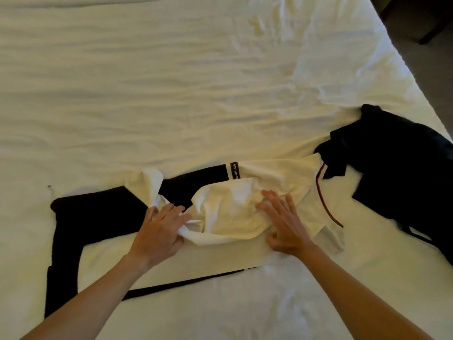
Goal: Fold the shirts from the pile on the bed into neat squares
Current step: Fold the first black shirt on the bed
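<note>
Left hand [158, 231] fingers curling round a bunched white fold of the black-and-white shirt [220, 217], gripping it. Right hand [282, 222] fingers lying straight and spread, pressing flat on the white panel. Shirt is lying half-folded on the near part of the bed [171, 82]. Dark garment pile [402, 173] sitting just beside it, right.

A bed [171, 82] with a wrinkled white sheet is filling most of the frame. A black-and-white shirt [103, 217] is lying on it at lower centre; a dark pile [402, 173] is sitting at right.
</note>
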The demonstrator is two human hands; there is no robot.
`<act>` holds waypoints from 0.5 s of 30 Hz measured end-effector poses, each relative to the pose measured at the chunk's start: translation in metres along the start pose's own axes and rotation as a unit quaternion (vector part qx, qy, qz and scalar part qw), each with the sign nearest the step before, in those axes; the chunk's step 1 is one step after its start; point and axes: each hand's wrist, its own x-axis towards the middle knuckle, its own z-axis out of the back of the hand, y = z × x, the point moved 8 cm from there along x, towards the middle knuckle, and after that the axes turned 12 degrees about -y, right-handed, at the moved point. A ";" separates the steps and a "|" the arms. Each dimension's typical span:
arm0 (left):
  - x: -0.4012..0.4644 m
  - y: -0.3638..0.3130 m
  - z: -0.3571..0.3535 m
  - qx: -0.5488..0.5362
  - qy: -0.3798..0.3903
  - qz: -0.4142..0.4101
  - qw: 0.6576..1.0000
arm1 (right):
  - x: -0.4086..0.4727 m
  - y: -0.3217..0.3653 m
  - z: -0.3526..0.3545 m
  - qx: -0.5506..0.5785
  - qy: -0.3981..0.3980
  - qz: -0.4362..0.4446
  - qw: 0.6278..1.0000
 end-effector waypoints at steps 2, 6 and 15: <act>0.008 0.003 0.003 0.000 -0.041 0.037 0.998 | 0.005 -0.003 0.007 -0.015 -0.055 0.011 0.998; 0.016 0.013 0.011 -0.060 -0.102 0.100 0.988 | 0.023 -0.005 0.029 0.047 -0.137 -0.055 0.988; -0.002 0.016 0.021 -0.097 -0.045 0.084 0.991 | 0.015 0.009 0.041 -0.033 -0.080 -0.021 0.996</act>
